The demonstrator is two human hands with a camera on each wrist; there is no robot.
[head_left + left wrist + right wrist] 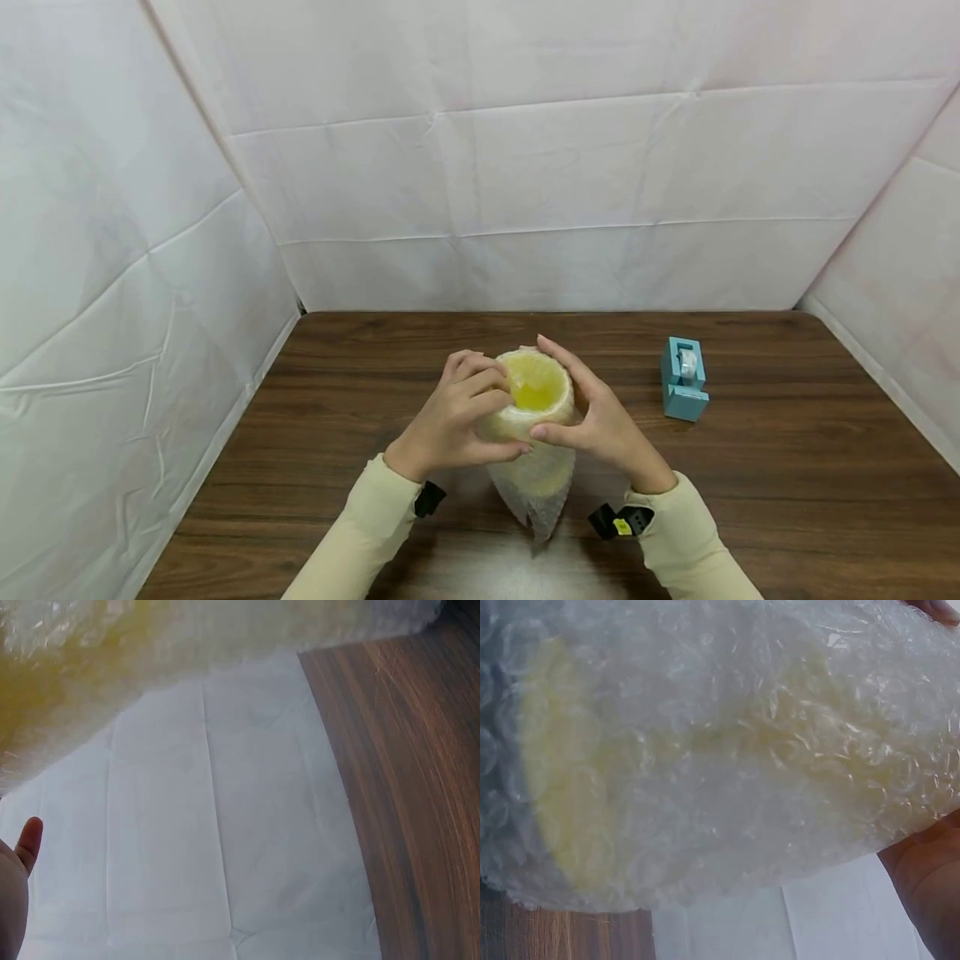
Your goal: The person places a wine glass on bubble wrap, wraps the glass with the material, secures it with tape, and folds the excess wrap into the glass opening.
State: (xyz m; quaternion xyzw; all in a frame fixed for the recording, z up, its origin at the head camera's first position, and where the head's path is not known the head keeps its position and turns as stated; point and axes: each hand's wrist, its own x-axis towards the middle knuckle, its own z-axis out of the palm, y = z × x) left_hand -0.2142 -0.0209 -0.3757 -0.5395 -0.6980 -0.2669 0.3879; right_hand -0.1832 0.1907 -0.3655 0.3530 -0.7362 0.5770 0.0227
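A yellow stemmed glass [534,387], wrapped in clear bubble wrap [534,479], is held up over the table with its mouth toward the head camera. Through the wrap, the right wrist view shows its round yellow foot [566,772] and thin stem [697,741]. My left hand [463,412] grips the mouth end from the left, its bent fingers over the rim and its thumb lower down. From the other side my right hand [596,414] holds the wrapped rim between its thumb and fingers. The wrap's loose end hangs past the foot toward me.
On the right part of the dark wooden table [360,383] stands a light blue tape dispenser [684,392] with a roll of clear tape. White cloth walls [555,167] close off the back and both sides.
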